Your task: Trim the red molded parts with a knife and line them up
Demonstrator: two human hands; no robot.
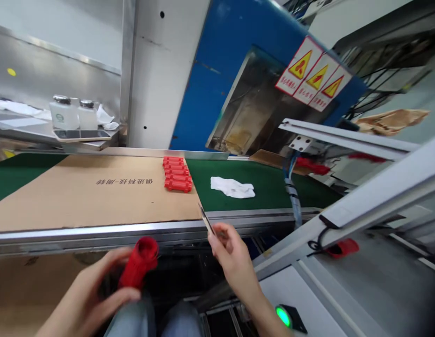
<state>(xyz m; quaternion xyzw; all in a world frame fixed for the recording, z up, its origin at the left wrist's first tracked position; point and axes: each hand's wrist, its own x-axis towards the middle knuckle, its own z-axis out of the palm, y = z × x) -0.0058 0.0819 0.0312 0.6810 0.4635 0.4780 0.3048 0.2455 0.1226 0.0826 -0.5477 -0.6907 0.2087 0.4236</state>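
Your left hand [98, 290] grips a red ribbed part [139, 262] low at seven o'clock, below the tabletop [98, 229] edge. Your right hand [228, 248] pinches a thin blade [206, 219] pointing to eleven o'clock. The blade sits near your left fingers; a slip could likely nick them or gouge the part.
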